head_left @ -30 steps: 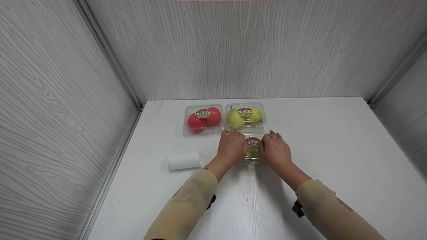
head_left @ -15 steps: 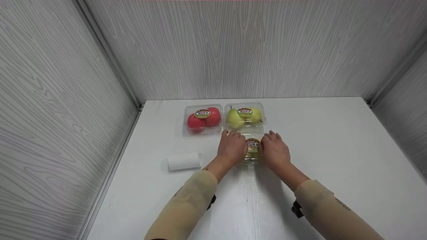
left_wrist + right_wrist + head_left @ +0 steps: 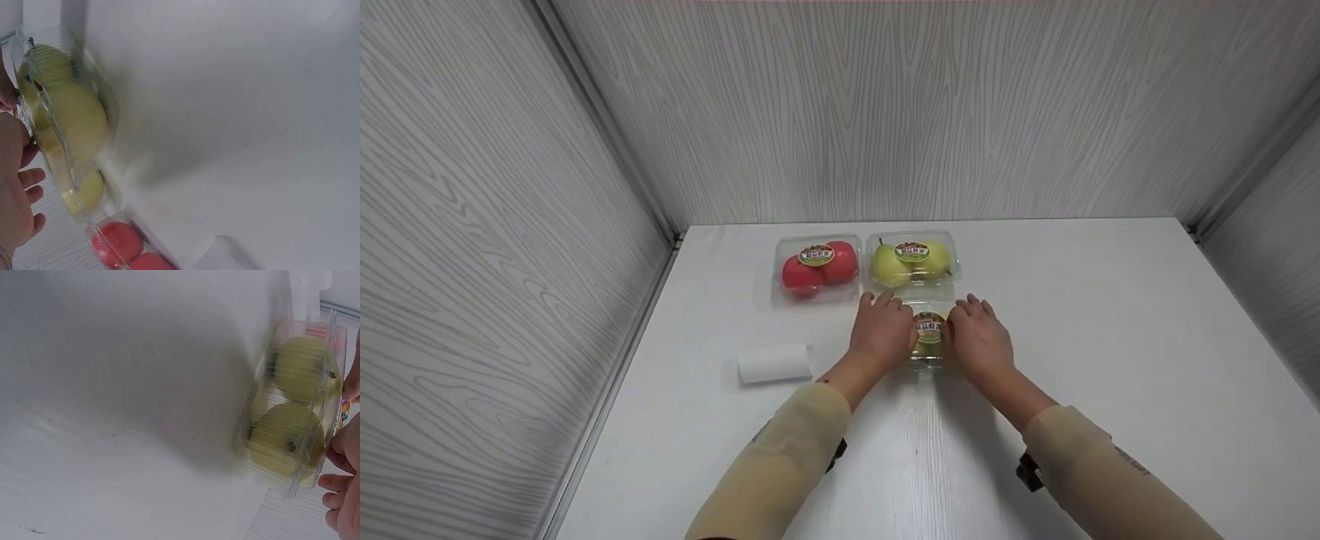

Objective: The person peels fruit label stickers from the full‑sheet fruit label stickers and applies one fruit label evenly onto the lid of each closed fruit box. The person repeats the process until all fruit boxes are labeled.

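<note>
A clear plastic fruit box with round yellow-green fruits stands in front of me, its lid down. An oval sticker lies on top of the lid. On the sticker's left side my left hand touches the lid with its thumb side, the other fingers loosely bent. My right hand does the same on the right side. Both wrist views show the fingers beyond the lid's edge, not wrapped round the box. The hands cover the box's sides in the head view.
Behind stand a closed box of red fruits and a closed box of yellow-green pears, each with an oval sticker. A white roll lies left of my left wrist on the white table. Wood-grain panels enclose the back and sides.
</note>
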Motion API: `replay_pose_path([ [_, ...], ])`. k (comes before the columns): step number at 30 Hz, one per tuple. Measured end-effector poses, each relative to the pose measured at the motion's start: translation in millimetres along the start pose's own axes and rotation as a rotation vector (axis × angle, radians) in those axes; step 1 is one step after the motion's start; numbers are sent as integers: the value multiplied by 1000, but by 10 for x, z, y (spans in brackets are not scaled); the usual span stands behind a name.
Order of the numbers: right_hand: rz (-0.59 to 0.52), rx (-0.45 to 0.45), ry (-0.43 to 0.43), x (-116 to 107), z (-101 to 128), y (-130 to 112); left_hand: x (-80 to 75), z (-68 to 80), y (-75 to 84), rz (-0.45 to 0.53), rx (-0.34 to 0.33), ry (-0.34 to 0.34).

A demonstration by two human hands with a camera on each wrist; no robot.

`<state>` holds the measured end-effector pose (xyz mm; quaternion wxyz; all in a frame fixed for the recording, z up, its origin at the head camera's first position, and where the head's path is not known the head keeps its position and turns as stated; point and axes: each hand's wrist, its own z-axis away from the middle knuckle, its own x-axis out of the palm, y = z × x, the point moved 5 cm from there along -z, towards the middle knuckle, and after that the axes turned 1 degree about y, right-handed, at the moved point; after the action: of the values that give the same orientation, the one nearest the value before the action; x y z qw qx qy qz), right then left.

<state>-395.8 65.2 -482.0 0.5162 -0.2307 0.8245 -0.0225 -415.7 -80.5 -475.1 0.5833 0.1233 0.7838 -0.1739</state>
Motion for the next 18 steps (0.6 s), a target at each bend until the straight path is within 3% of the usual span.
replay_pose_path([
  [18,0,9,-23,1,-6,0,-44,41,7,3,35,101],
])
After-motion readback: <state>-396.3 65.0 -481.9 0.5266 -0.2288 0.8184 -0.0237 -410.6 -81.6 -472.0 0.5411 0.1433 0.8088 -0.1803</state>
